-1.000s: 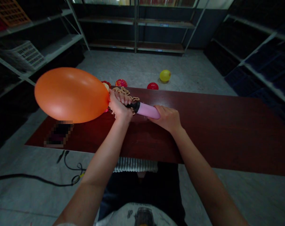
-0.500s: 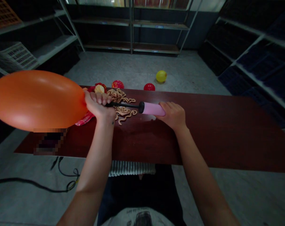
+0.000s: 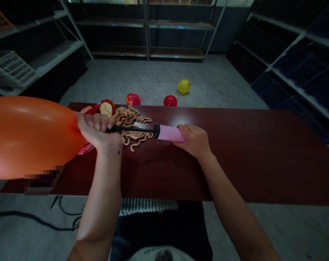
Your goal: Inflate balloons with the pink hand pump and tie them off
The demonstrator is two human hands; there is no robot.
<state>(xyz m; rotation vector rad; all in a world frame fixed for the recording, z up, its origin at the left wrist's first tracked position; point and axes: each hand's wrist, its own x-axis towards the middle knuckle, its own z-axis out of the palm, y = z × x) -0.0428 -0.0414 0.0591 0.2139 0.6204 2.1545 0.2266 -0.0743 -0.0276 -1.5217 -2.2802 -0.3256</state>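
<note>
1. One pump (image 3: 170,133), pink barrel, black rod exposed; long axis lying crosswise between both hands, above the counter (image 3: 248,156).
2. One orange balloon (image 3: 31,134), inflated, off the pump's left end, cut by the view's edge; left hand (image 3: 100,131) nearer.
3. Left fingers: curled closed around the pump's rod end, by the balloon's neck; join hidden beneath them.
4. Right hand (image 3: 194,140): fingers wrapped around the right end of the pump's barrel.
5. Several tan strands (image 3: 128,116), on the counter, below and beyond the pump's rod.
</note>
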